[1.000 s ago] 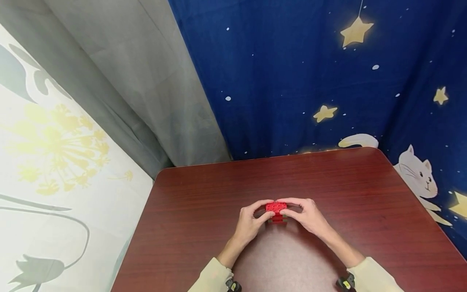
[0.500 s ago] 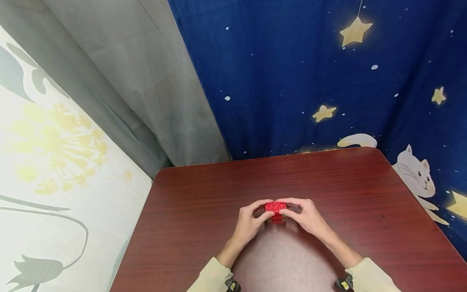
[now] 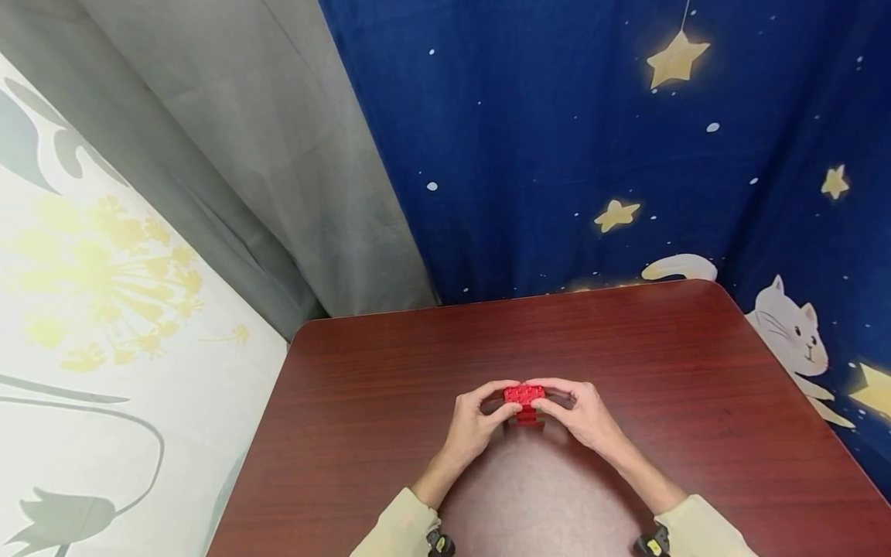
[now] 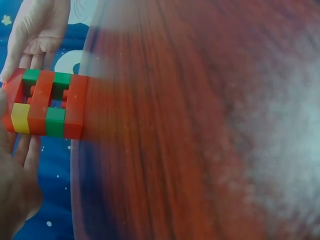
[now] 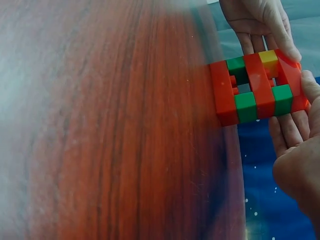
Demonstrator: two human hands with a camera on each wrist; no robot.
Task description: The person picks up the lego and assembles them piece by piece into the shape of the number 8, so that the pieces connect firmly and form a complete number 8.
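A small tower of toy building bricks [image 3: 524, 396] stands on the brown table between both hands. Red layers alternate with pairs of small blocks: in the left wrist view a green block [image 4: 55, 121] sits low and a yellow block [image 4: 20, 117] higher up. Gaps show through the middle. The top red brick [image 5: 290, 75] has sloped sides in the right wrist view. My left hand [image 3: 469, 425] grips this top brick from the left, thumb in front and fingers behind. From the right, my right hand [image 3: 588, 418] holds it the same way, the two thumbs close together.
The dark red-brown wooden table [image 3: 390, 371] stretches out around the hands, its far edge against a blue star-patterned curtain [image 3: 529, 155]. A grey curtain [image 3: 278, 155] hangs at the back left, and a white patterned cloth [image 3: 104, 309] lies along the left side.
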